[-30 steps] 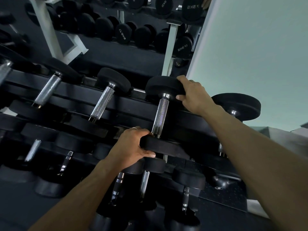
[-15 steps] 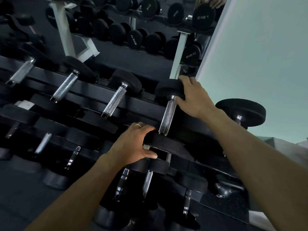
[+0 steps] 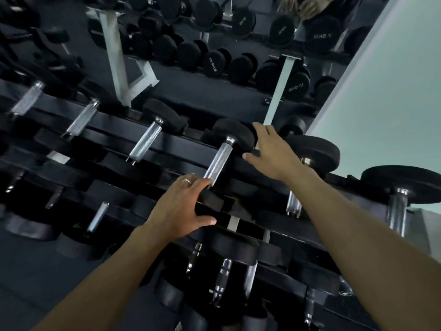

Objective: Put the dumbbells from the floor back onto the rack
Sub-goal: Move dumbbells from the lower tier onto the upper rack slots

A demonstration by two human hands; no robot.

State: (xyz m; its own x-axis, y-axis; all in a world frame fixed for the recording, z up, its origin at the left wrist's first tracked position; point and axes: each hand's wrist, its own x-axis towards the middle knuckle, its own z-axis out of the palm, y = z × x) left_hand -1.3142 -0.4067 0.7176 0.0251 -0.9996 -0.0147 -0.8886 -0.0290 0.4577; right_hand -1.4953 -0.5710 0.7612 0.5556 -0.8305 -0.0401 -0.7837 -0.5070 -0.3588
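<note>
A black dumbbell with a knurled chrome handle (image 3: 219, 163) lies across the top tier of the dark rack (image 3: 181, 144). Its far head rests on the back rail and its near head on the front rail. My left hand (image 3: 181, 206), which wears a ring, clasps the near head with fingers over the top and thumb underneath. My right hand (image 3: 272, 151) is beside the far head with its fingers spread flat, the fingertips touching the head's right side without closing around it.
Other dumbbells fill the top tier to the left (image 3: 145, 142) and right (image 3: 312, 151), and more sit on the lower tier (image 3: 224, 273). A mirror (image 3: 214, 63) behind reflects another rack. There is a pale wall (image 3: 393, 91) at right and dark floor (image 3: 35, 271) at lower left.
My right hand has let go of the far head and opened flat beside it. My left hand keeps its hold on the near head. The view has shifted right and down.
</note>
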